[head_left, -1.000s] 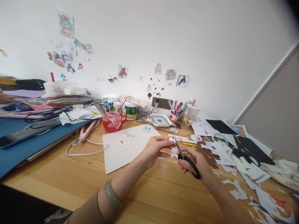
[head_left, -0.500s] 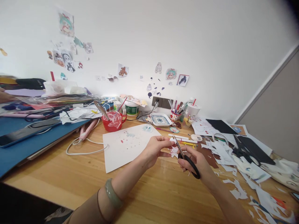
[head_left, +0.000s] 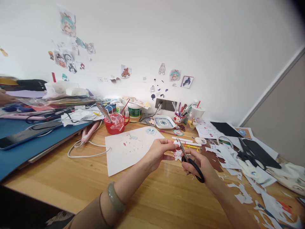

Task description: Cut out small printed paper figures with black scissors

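Note:
My left hand pinches a small white paper piece between thumb and fingers. In my right hand is a pair of black-handled scissors, gripped by the handles. Its blades point up and left and meet the paper's edge; whether they are fully closed I cannot make out. Just below the paper, a white cut-out with reddish drawing shows between my hands. To the left lies a white sheet with small coloured cut pieces on it.
Pens lie beyond my hands. A red mug, a square patterned dish and a pen cup stand near the wall. Paper scraps and black scissors cover the right side. A blue board bears clutter; another person's hand shows there.
Hardly anything differs; both hands keep the same grip at the same spot. The whole view has shifted by a tiny amount.

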